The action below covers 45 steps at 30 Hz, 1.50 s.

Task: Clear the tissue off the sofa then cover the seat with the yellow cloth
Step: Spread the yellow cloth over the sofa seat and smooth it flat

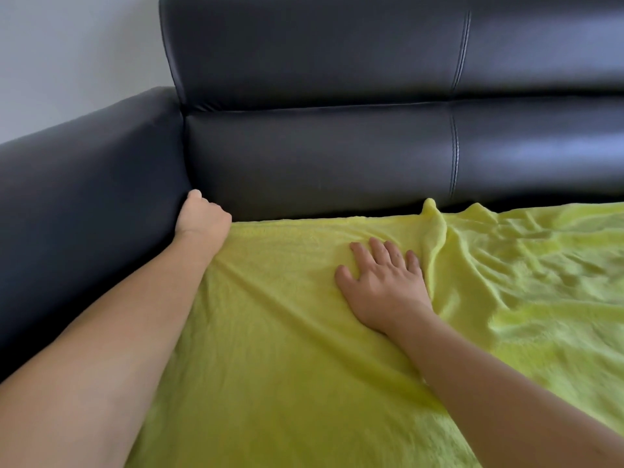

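Fuzzy yellow cloth point(304, 332) spread over black leather sofa point(320, 157) seat. Left hand point(202, 216) clenched at far-left corner, grasp not visible. Right hand point(381, 285) flat, fingers point(378, 248) released. Risk: left-side tucking drags cloth, deepening right-hand wrinkles and exposing seat. No tissue in view.

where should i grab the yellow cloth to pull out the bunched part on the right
Take the yellow cloth by the raised fold at its back edge, pinching it from above. It stands up in a peak near the backrest, so fingers can close around it, and the wrinkles fan rightward from there. The right hand lies flat beside it; the left hand is at the armrest corner.
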Motion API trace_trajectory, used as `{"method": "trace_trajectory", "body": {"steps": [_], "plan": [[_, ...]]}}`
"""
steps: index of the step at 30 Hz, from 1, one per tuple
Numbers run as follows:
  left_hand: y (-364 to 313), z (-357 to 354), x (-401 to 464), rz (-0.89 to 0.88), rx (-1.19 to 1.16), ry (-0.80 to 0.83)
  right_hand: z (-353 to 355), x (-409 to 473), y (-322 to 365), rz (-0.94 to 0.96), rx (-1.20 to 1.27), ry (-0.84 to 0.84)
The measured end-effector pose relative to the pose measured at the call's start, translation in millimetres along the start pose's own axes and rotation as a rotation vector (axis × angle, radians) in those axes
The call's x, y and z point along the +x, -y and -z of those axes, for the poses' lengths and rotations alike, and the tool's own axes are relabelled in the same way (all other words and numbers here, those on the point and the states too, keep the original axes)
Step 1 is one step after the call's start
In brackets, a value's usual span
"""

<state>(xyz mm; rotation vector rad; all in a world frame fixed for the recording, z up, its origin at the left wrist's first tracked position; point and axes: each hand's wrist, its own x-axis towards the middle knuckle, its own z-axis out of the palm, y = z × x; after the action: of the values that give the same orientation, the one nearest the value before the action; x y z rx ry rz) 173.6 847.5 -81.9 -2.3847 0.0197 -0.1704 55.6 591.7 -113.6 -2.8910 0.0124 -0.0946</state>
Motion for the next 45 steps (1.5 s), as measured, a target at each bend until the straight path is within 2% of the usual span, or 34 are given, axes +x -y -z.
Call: {"method": "trace_trajectory", "body": {"steps": [3,6,9,12,16,19,22,24,27,31,34,37,40,42,44,45], "plan": [[-2.3,19.4,-5.4,0.082,-0.223,0.037,-3.3,-0.2,0.5,0.000,0.008,-0.015],[-8.3,45.7,-33.7,0.252,-0.694,0.074,-2.6,-0.7,1.0,-0.015,0.007,-0.010],[-15.3,59.3,-79.5,0.327,-0.903,0.277,1.0,-2.7,1.6,-0.017,0.003,-0.002],[-29.2,53.5,-123.1,0.283,-0.923,0.433,4.9,-4.4,1.3,-0.010,-0.002,-0.007],[-40.9,32.8,-141.9,0.226,-0.989,0.376,22.7,-9.2,8.3,-0.012,0.109,-0.065],[-30.8,31.0,-142.2,0.180,-1.031,0.354,42.5,-41.4,16.6,0.129,0.135,-0.307],[-24.9,43.2,-178.0,0.214,-1.055,0.193,53.0,-101.4,21.1,0.208,0.202,-0.476],[-30.5,58.1,-225.6,0.258,-1.083,0.037,46.4,-137.3,23.2,0.194,0.211,-0.455],[-43.5,81.4,-292.0,0.178,-1.026,-0.117,31.4,-171.5,27.2,0.174,0.188,-0.462],[-55.1,77.0,-328.8,0.075,-0.945,0.008,20.2,-201.0,19.3,0.045,0.189,-0.422],[-49.7,54.8,-329.9,0.077,-0.935,0.089,8.7,-216.6,20.8,-0.070,0.110,-0.278],[-38.8,44.7,-329.1,-0.008,-0.936,0.081,-3.7,-224.8,35.2,-0.121,0.046,-0.190],[-30.2,40.9,-329.9,-0.078,-0.967,0.054,-9.9,-232.5,47.9,-0.146,0.032,-0.205],[-23.5,37.7,-333.9,-0.003,-1.007,-0.033,-11.3,-234.7,50.1,-0.156,0.051,-0.211],[-15.5,34.4,-339.7,0.201,-1.102,-0.096,-11.4,-234.3,49.3,-0.166,0.066,-0.200],[-13.5,32.0,-343.2,0.289,-1.165,-0.070,-11.4,-233.6,49.4,-0.170,0.065,-0.197]]}}
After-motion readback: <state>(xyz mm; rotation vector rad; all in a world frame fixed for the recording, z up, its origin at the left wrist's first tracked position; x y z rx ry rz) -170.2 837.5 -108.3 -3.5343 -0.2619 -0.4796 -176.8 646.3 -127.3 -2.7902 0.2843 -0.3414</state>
